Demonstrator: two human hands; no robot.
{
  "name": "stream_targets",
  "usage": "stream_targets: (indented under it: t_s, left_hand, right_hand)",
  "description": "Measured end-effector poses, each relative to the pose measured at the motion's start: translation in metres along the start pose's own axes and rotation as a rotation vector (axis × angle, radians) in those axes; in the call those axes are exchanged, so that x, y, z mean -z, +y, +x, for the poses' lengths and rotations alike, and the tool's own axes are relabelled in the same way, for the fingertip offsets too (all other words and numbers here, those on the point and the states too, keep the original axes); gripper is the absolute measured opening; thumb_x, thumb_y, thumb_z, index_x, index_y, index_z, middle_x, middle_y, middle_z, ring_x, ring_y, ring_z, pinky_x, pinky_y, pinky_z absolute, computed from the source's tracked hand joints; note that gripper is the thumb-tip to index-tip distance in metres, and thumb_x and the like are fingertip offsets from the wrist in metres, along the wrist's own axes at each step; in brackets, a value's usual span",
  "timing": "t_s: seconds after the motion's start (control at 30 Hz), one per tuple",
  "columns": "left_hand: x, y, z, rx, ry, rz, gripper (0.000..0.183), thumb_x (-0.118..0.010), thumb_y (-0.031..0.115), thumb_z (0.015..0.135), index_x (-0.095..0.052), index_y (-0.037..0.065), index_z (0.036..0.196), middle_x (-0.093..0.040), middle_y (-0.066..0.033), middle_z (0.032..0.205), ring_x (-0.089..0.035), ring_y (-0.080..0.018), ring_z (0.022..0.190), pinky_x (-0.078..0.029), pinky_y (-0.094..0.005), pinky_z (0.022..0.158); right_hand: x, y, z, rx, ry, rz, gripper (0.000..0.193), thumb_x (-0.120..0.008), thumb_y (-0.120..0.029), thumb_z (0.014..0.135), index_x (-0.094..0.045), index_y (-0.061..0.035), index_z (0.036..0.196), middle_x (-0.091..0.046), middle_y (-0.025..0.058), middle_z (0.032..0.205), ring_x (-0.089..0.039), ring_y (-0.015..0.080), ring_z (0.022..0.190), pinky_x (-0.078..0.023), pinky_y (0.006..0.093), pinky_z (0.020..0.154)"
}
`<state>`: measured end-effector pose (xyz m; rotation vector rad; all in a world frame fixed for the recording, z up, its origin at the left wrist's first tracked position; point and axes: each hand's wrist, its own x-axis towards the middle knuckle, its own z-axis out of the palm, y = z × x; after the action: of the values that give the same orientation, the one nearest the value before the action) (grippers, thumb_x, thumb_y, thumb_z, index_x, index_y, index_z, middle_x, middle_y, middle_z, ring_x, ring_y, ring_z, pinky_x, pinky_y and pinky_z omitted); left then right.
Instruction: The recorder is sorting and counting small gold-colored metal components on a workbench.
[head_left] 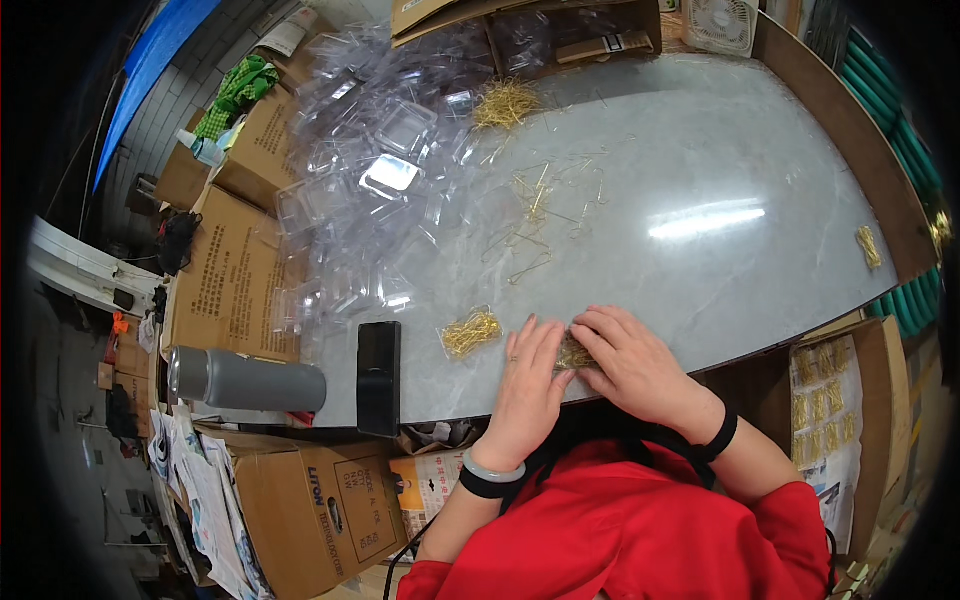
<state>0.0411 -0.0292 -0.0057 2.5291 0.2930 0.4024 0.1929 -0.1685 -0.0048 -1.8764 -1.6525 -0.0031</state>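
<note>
One worker: a person in a red top (630,520) at the near edge of the work surface, a pale bangle (493,471) on the left wrist, a black band (722,434) on the right.
Cartons: a brown cardboard box (315,505) below the surface at left; at right, an open carton (893,400) with rows of gold-coloured packets (820,408).
Left hand (528,372): half open, fingers together and lightly bent, touching the left side of a small packet of gold-coloured wire (572,354) — its grip cannot be told.
Right hand (642,362): curled over the packet's right side, fingers on top, thumb at the near edge, holding it at the table's front.
Tabletop: a grey, glossy table (650,280) bearing a black rectangular phone (379,378), a grey cylindrical flask (250,381) lying on its side, and a second clear packet of gold-coloured wires (470,332) just left of the hands.
Wires: loose, bent gold-coloured pieces (537,205) scattered mid-table, a tangled gold-coloured pile (505,103) beyond.
Plastic: a broad heap of clear, rectangular cases (385,190) at left.
Far edge: a white, square-framed fan (720,24).
</note>
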Motion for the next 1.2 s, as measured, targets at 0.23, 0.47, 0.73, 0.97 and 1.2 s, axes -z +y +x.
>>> stream_targets:
  t_s: [0.23,0.47,0.73,0.97,1.2]
  left_hand:
    - [-0.03,0.027,-0.005,0.109,0.167,-0.079,0.06,-0.054,-0.007,0.092,-0.038,-0.001,0.15,-0.038,-0.0292,0.146,-0.04,-0.0478,0.136,-0.036,-0.0487,0.114]
    - [-0.03,0.034,-0.005,0.141,0.23,-0.394,0.068,-0.045,-0.013,0.088,-0.031,-0.003,0.154,-0.033,-0.0218,0.155,-0.037,-0.036,0.144,-0.03,-0.0426,0.12]
    - [-0.033,0.028,-0.018,0.106,0.184,-0.511,0.075,-0.049,-0.01,0.088,-0.022,-0.003,0.157,-0.025,-0.0244,0.16,-0.025,-0.0406,0.151,-0.025,-0.045,0.122]
    - [-0.032,0.027,-0.013,0.077,0.169,-0.448,0.075,-0.054,-0.006,0.089,-0.023,-0.004,0.157,-0.025,-0.027,0.16,-0.022,-0.0442,0.152,-0.026,-0.0477,0.122]
    - [-0.016,0.015,0.009,-0.02,-0.035,-0.051,0.083,-0.07,0.005,0.089,-0.022,-0.007,0.156,-0.033,-0.0314,0.154,-0.026,-0.0471,0.149,-0.024,-0.0532,0.122]
  right_hand:
    - [0.0,0.006,-0.002,0.057,-0.027,0.002,0.049,-0.066,-0.006,0.083,-0.055,0.0046,0.13,-0.054,0.0191,0.132,-0.051,0.038,0.13,-0.042,0.0456,0.112]
    - [0.004,0.007,-0.004,-0.001,-0.035,0.101,0.059,-0.064,-0.003,0.078,-0.05,0.0074,0.134,-0.05,0.0217,0.138,-0.049,0.0401,0.132,-0.04,0.0465,0.114]
    - [0.007,0.007,-0.001,0.065,-0.084,-0.027,0.057,-0.07,-0.018,0.088,-0.051,0.0067,0.136,-0.05,0.0192,0.14,-0.046,0.0391,0.136,-0.037,0.0467,0.117]
    - [0.013,0.013,0.002,0.04,-0.076,0.14,0.055,-0.075,-0.014,0.083,-0.055,0.0019,0.131,-0.055,0.018,0.133,-0.052,0.0376,0.128,-0.043,0.0443,0.109]
    - [0.02,0.022,0.004,0.023,-0.122,0.27,0.055,-0.075,-0.006,0.082,-0.054,0.0002,0.132,-0.054,0.0179,0.133,-0.054,0.0389,0.123,-0.047,0.0438,0.102]
